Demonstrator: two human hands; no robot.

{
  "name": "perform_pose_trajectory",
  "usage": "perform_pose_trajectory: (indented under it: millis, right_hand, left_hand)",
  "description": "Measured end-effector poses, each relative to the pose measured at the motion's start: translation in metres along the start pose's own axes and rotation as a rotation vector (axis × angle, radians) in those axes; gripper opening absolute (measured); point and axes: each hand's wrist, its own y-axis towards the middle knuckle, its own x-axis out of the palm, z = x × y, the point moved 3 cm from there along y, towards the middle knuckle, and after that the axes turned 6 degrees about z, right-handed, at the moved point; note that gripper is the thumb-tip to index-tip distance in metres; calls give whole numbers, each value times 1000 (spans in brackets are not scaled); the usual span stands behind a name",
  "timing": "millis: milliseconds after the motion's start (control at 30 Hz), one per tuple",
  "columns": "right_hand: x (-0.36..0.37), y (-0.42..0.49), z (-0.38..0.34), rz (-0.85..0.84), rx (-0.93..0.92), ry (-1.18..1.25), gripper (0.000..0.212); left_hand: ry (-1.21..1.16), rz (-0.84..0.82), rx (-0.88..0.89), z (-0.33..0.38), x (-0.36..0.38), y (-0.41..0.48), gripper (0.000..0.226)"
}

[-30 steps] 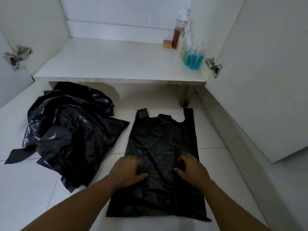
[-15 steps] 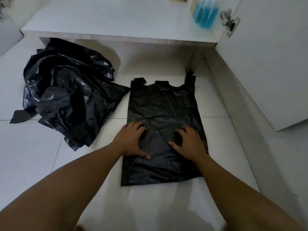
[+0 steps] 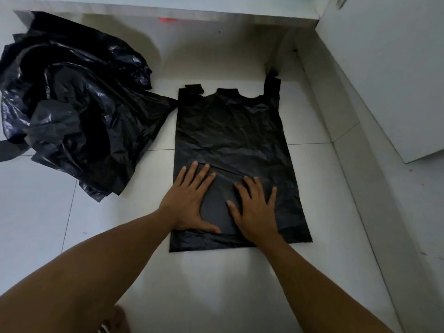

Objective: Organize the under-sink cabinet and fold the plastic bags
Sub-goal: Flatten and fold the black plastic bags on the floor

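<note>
Your left hand [image 3: 189,200] and right hand [image 3: 254,212] lie spread flat, fingers straight, pressing the lower half of the black handled plastic bag [image 3: 230,131] laid out on the floor tiles [image 3: 115,236]; it looks feather-light, limp and slippery, so pinch a side edge to fold.

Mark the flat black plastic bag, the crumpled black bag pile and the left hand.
flat black plastic bag [image 3: 230,131], head view, wrinkled upper middle.
crumpled black bag pile [image 3: 72,111], head view, centre folds.
left hand [image 3: 189,205], head view, its back.

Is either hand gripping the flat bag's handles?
No, the left hand and right hand press the flat bag near its bottom, far from its handles.
</note>
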Motion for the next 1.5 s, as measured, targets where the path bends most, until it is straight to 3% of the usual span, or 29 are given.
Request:
perform_pose_trajectory:
  millis: [200, 333, 400, 600, 700, 900, 1100, 1267, 1367, 1433, 1500]
  right_hand:
    - [-30, -11, 99, 47, 380, 3, 58]
    - [-46, 9, 110, 215, 489, 91, 48]
    - [-51, 33, 99, 261, 444, 118, 39]
    - [-45, 111, 37, 210, 49, 122, 30]
    - [-36, 140, 14, 165, -84, 122, 27]
    - [-8, 196, 22, 94, -167, 129, 25]
    - [-20, 286, 93, 130, -36, 82, 34]
    - [-26, 360, 145, -4, 111, 50, 59]
    - [-26, 371, 136, 124, 216, 138, 59]
    - [-31, 360, 102, 315, 121, 159, 48]
    - [-27, 348, 49, 290, -119, 236, 33]
  left_hand:
    - [12, -28, -8, -1, -3, -1, 149]
    - [-72, -51, -58, -1, -7, 3, 143]
    - [-154, -13, -102, -2, -14, 9, 126]
    - [-167, 314, -160, -14, -41, 53, 73]
    - [-131, 354, -234, -31, -41, 87, 60]
    - [-66, 203, -352, -57, -20, 138, 80]
    - [-51, 207, -348, -65, -8, 134, 94]
    - [-60, 195, -353, -65, -13, 135, 95]
    - [-62, 184, -363, -66, -15, 136, 94]
    - [-71, 175, -368, -65, -16, 136, 95]
    - [-79, 158, -373, -65, -17, 136, 95]
